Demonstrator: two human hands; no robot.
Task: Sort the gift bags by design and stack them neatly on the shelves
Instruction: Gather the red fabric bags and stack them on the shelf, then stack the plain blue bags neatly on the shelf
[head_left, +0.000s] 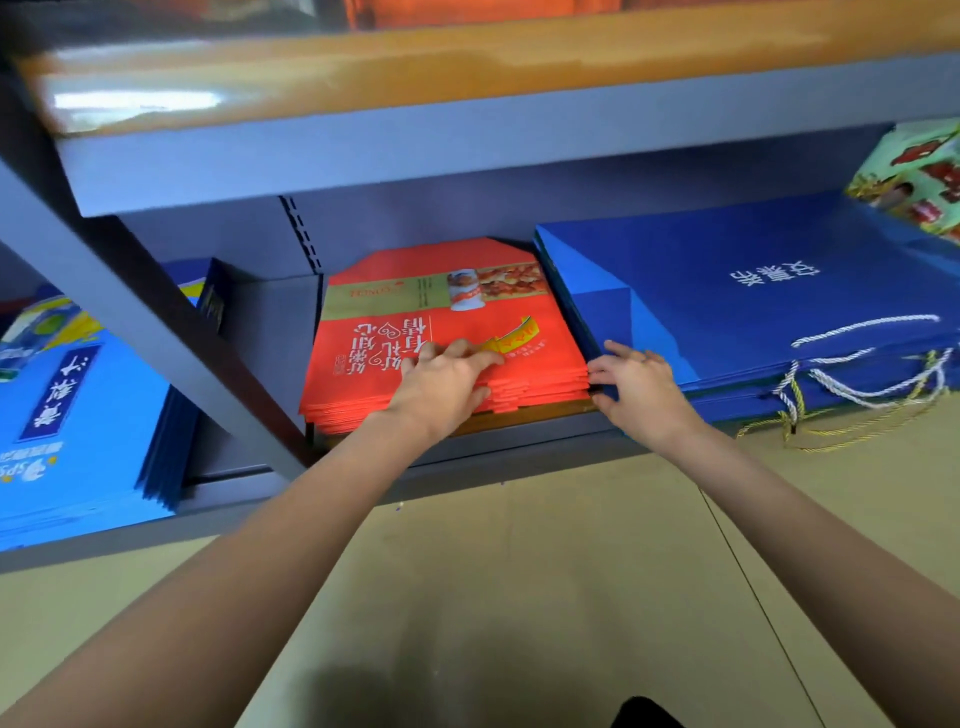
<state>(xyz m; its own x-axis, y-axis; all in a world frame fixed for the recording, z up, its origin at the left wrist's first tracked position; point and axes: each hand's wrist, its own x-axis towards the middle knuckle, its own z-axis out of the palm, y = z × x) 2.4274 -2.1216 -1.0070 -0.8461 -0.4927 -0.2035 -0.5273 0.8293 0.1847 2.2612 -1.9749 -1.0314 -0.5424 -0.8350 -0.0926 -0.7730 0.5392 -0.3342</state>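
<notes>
Head-camera view, looking down into a grey metal shelf unit (363, 156); a person's two bare arms reach to its lowest shelf, where flat paper gift bags lie in separate piles. At centre sits a stack of folded red paper bags (447, 317) printed with white characters, a gold band and a food photograph; the left hand (441, 382) rests palm down on the top bag near its front edge, fingers straight and slightly fanned, pressing rather than gripping. Just beside it, the right hand (636, 382) is spread with fingers loosely extended at the gap between the red stack's right edge and the neighbouring pile of dark blue paper bags (753, 291) with white lettering and white-and-yellow cord handles (852, 374); whether its fingertips touch the red stack's side cannot be told. At far left, beyond a slanted grey upright (130, 312), lies a pile of light blue printed bags (78, 431); a green patterned bag (919, 176) shows at the upper right. Below the shelf runs a pale tan floor (519, 597).
</notes>
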